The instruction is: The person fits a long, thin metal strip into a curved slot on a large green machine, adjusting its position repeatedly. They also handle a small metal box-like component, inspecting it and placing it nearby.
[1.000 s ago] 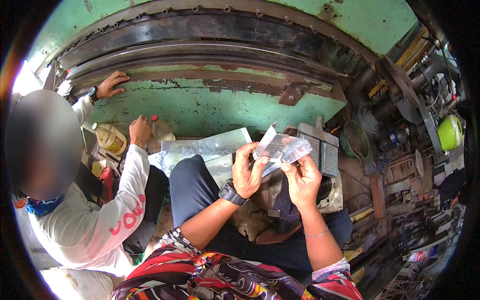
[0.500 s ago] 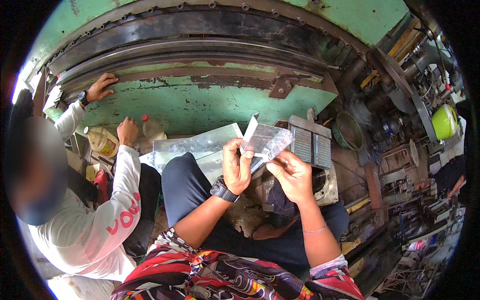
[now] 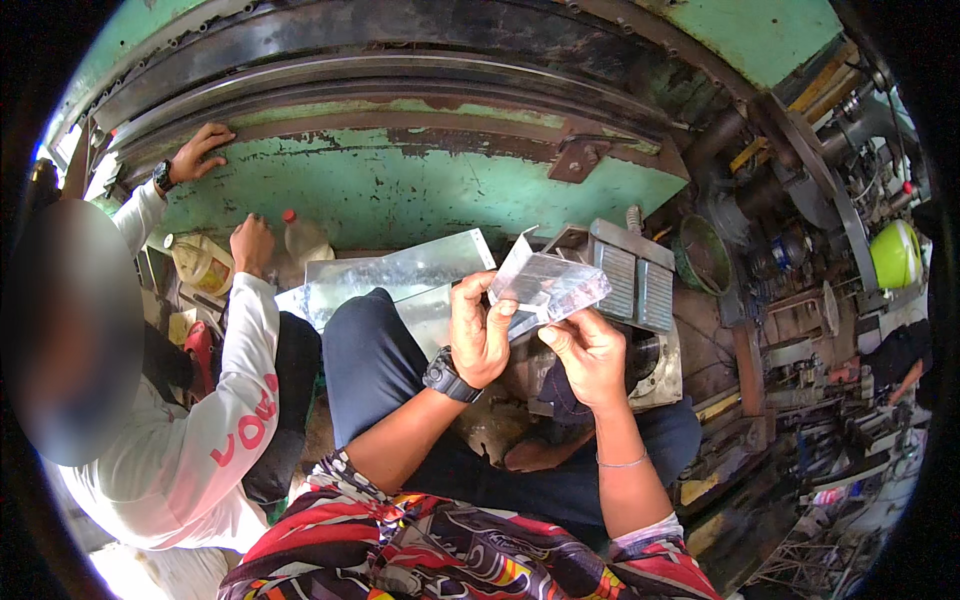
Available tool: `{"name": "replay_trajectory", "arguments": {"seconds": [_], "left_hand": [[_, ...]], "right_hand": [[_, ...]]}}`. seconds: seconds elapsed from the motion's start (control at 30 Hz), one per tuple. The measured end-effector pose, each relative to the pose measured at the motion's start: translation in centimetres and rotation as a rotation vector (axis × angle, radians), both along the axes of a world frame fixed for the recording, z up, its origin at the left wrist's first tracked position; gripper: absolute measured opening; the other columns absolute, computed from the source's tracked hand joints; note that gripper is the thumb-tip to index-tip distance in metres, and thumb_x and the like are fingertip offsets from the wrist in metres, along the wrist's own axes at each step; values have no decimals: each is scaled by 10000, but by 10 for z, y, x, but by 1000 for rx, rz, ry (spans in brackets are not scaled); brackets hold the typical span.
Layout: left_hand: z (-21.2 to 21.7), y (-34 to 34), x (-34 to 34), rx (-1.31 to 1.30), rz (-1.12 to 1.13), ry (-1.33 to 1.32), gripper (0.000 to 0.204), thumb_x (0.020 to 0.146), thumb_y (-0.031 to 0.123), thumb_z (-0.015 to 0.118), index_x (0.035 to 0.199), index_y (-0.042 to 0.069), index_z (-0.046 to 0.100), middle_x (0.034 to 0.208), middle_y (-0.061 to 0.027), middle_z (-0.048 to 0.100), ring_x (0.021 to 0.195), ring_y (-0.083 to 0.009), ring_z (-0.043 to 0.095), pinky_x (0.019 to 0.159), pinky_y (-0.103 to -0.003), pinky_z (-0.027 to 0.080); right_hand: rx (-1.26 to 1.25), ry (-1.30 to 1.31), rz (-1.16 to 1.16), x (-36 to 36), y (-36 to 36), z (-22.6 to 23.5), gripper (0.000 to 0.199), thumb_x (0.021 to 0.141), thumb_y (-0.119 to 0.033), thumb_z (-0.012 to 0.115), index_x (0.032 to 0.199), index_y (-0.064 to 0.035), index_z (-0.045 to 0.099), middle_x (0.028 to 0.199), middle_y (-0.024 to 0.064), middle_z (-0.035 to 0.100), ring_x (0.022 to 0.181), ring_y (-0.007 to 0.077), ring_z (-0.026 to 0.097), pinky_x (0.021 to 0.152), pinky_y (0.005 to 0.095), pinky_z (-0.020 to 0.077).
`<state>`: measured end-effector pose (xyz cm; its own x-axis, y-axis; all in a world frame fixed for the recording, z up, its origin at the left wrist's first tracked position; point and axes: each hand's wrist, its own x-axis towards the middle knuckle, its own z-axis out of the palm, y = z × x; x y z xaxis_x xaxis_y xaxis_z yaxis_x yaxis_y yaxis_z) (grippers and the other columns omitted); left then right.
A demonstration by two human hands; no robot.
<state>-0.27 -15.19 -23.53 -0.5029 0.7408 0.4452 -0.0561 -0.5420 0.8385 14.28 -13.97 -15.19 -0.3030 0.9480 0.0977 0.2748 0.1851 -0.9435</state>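
Note:
Between my two hands is a bent sheet-metal piece [image 3: 550, 284], shiny, with upturned flanges. My left hand [image 3: 482, 335] grips its left side, thumb on the near face. The right hand [image 3: 590, 352] pinches its lower right corner between thumb and fingers. Just beyond my left knee lie flat shiny metal sheets [image 3: 400, 270]. Past my right hand stands a grey ribbed metal foot pedal [image 3: 632, 275]. A dark cloth [image 3: 563, 395] hangs below that hand.
A large green press machine [image 3: 400, 190] with a long dark bed spans the front. On the left a co-worker in a white sleeve [image 3: 240, 375] rests a hand [image 3: 200, 152] on it. Bottles [image 3: 200, 265] stand beside the co-worker. A round green basin [image 3: 702, 255] sits at right, near machinery.
My view has shifted slightly, so the surroundings sit a little differently. Both hands keep hold of the bent metal piece, with its tilt slightly changed.

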Motion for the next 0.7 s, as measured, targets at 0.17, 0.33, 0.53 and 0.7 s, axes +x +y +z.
{"name": "replay_trajectory", "arguments": {"seconds": [0.17,0.33,0.53,0.7], "left_hand": [[0,-2,0,6,-4,-20,321,1010,69,614,1293,-22,494,1190,-145,553,1049,-210,561,953,-336,452],[12,-4,-2,-16,57,86,308,1018,78,596,1288,-27,490,1175,-159,561,1039,-224,575,948,-335,457],[2,-3,2,0,3,23,310,1020,77,587,1289,-33,481,1164,-164,563,1041,-230,576,947,-339,461],[-4,-1,5,21,7,-10,301,1017,72,586,1280,-31,482,1159,-167,559,1036,-243,576,950,-348,460]], "right_hand": [[33,-6,-24,-6,-1,-2,219,917,-152,769,1058,-4,692,941,27,672,889,125,608,838,294,498],[53,-40,-21,-3,-3,-4,237,919,-176,771,1061,-3,695,939,38,669,887,120,599,830,294,496],[94,10,-39,-7,-8,-3,207,918,-146,771,1054,-4,704,929,30,659,871,112,591,806,282,491],[32,8,-42,-4,-10,-5,199,914,-132,776,1044,2,708,939,19,661,869,108,590,802,275,491]]}}
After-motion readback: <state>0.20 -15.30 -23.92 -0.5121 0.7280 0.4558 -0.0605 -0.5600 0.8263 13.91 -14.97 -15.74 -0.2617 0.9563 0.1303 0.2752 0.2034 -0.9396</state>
